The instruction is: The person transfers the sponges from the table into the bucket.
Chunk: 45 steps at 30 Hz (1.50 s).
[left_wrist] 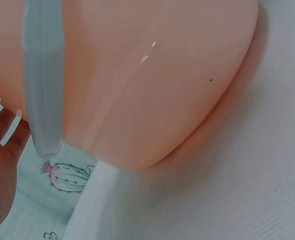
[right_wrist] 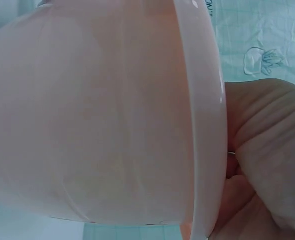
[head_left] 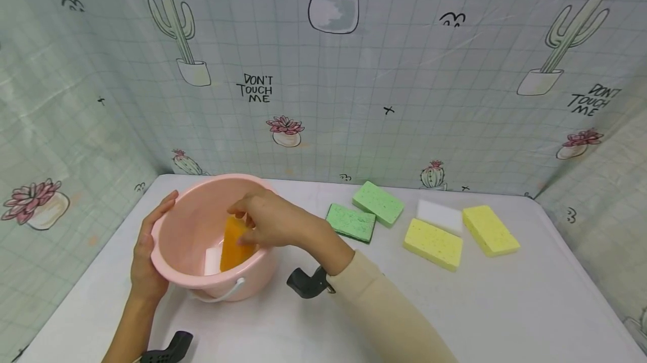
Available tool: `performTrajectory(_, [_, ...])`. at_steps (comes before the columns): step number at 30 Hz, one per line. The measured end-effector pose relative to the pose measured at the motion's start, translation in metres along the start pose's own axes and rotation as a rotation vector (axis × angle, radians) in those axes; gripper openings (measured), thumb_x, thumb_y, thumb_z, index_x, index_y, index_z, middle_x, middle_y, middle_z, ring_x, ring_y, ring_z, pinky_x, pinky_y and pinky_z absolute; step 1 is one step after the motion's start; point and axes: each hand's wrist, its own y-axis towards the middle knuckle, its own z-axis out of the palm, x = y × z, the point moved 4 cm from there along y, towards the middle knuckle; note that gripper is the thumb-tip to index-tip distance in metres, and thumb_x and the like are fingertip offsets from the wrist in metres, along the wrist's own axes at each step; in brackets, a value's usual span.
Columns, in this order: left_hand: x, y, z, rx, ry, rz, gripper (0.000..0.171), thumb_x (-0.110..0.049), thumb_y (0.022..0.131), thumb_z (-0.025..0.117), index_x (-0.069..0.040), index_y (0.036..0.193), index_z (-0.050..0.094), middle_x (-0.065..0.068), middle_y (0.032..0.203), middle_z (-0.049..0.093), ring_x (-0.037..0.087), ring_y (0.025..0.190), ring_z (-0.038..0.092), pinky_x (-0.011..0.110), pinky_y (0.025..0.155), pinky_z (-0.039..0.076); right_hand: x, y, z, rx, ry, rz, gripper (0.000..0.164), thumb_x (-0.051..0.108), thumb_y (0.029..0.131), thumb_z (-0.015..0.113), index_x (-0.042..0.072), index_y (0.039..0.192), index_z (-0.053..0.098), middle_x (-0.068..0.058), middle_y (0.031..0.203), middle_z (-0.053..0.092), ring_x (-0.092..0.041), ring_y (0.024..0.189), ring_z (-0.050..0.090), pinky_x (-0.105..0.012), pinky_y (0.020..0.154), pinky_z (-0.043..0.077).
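A pink bucket (head_left: 268, 273) with a pale handle (left_wrist: 43, 80) stands on the left part of the table. My left hand (head_left: 149, 253) rests against the outside of its left wall, fingers lying fairly straight up toward the rim. Over the near right rim reaches my right hand (head_left: 268, 219), pinching an orange sponge (head_left: 233, 245) inside the bucket. A white sponge (head_left: 213, 261) lies beside it at the bottom, partly hidden. In the right wrist view, the bucket's wall and rim cover the fingertips and the orange sponge.
Right of the bucket lie two green sponges (head_left: 378, 204), the nearer overlapping the other. Farther right, a white sponge (head_left: 440, 217) lies between two yellow sponges (head_left: 433, 244). A cloth backdrop printed with cacti (head_left: 323, 104) borders the white table (head_left: 505, 307) behind and at the sides.
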Motion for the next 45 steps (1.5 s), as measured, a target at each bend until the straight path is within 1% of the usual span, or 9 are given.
performTrajectory(5, [0.001, 0.0, -0.001, -0.005, -0.005, -0.004, 0.055, -0.03, 0.097, 0.036, -0.005, 0.145, 0.036, 0.008, 0.155, 0.024, 0.024, 0.14, 0.021, 0.021, 0.102, 0.036, 0.0, 0.0, 0.002, 0.029, -0.026, 0.015, 0.045, 0.012, 0.084, 0.073, 0.007, 0.127, 0.061, 0.002, 0.108, 0.06, -0.006, 0.086, 0.055, -0.01, 0.073, 0.044])
performTrajectory(8, [0.001, 0.001, 0.0, -0.002, -0.013, 0.002, 0.055, -0.031, 0.097, 0.036, -0.004, 0.145, 0.036, 0.009, 0.155, 0.024, 0.025, 0.14, 0.02, 0.022, 0.103, 0.035, -0.001, 0.002, 0.004, 0.04, -0.073, 0.018, 0.036, 0.013, 0.084, 0.073, 0.009, 0.12, 0.066, 0.003, 0.103, 0.063, -0.006, 0.081, 0.055, -0.012, 0.072, 0.045])
performTrajectory(12, [0.001, 0.002, 0.001, 0.001, -0.022, 0.002, 0.055, -0.031, 0.097, 0.036, -0.004, 0.145, 0.036, 0.009, 0.155, 0.024, 0.025, 0.14, 0.02, 0.022, 0.104, 0.035, 0.0, 0.002, 0.005, 0.053, -0.144, 0.019, 0.028, 0.014, 0.084, 0.073, 0.012, 0.112, 0.07, 0.007, 0.095, 0.064, -0.006, 0.083, 0.054, -0.013, 0.076, 0.044])
performTrajectory(15, [0.002, 0.002, 0.002, 0.002, -0.018, -0.007, 0.055, -0.031, 0.097, 0.036, -0.005, 0.145, 0.036, 0.008, 0.155, 0.024, 0.024, 0.139, 0.02, 0.021, 0.103, 0.035, 0.001, 0.002, 0.005, 0.061, -0.163, 0.035, 0.031, 0.016, 0.083, 0.075, 0.013, 0.114, 0.069, 0.009, 0.096, 0.063, -0.005, 0.089, 0.054, -0.013, 0.079, 0.043])
performTrajectory(21, [0.002, 0.003, 0.002, 0.013, -0.018, 0.008, 0.054, -0.031, 0.097, 0.036, -0.004, 0.145, 0.036, 0.009, 0.154, 0.025, 0.025, 0.14, 0.02, 0.022, 0.104, 0.034, -0.001, 0.0, 0.002, 0.026, -0.073, 0.023, 0.035, 0.015, 0.085, 0.074, 0.012, 0.119, 0.067, 0.007, 0.103, 0.064, -0.005, 0.087, 0.054, -0.011, 0.074, 0.043])
performTrajectory(26, [0.002, 0.004, 0.002, 0.017, -0.018, 0.019, 0.055, -0.031, 0.097, 0.035, -0.003, 0.144, 0.036, 0.009, 0.154, 0.025, 0.025, 0.14, 0.019, 0.022, 0.104, 0.034, -0.004, -0.008, -0.005, -0.073, 0.019, -0.016, 0.035, 0.014, 0.087, 0.071, 0.01, 0.122, 0.065, 0.007, 0.103, 0.064, -0.006, 0.089, 0.056, -0.011, 0.074, 0.043])
performTrajectory(33, [0.0, 0.003, 0.003, 0.014, -0.011, 0.012, 0.055, -0.031, 0.097, 0.035, -0.004, 0.145, 0.036, 0.009, 0.154, 0.025, 0.024, 0.14, 0.018, 0.022, 0.103, 0.035, -0.017, -0.038, -0.024, -0.357, 0.109, -0.129, 0.029, 0.008, 0.088, 0.069, 0.007, 0.116, 0.066, -0.001, 0.105, 0.066, -0.011, 0.089, 0.057, -0.016, 0.075, 0.047])
performTrajectory(36, [-0.001, 0.003, 0.002, 0.012, -0.013, 0.012, 0.055, -0.031, 0.098, 0.035, -0.003, 0.145, 0.036, 0.009, 0.154, 0.025, 0.024, 0.14, 0.018, 0.022, 0.103, 0.035, -0.025, -0.052, -0.03, -0.45, 0.134, -0.159, 0.028, 0.007, 0.087, 0.07, 0.005, 0.115, 0.067, -0.004, 0.105, 0.066, -0.013, 0.088, 0.059, -0.018, 0.075, 0.049])
performTrajectory(45, [-0.001, 0.001, -0.001, 0.022, -0.03, 0.024, 0.055, -0.029, 0.097, 0.034, -0.002, 0.145, 0.034, 0.01, 0.154, 0.024, 0.025, 0.139, 0.02, 0.022, 0.103, 0.035, -0.059, -0.087, -0.03, -0.58, 0.192, -0.084, 0.031, 0.007, 0.084, 0.073, 0.008, 0.114, 0.067, 0.003, 0.109, 0.065, -0.008, 0.088, 0.06, -0.024, 0.074, 0.053])
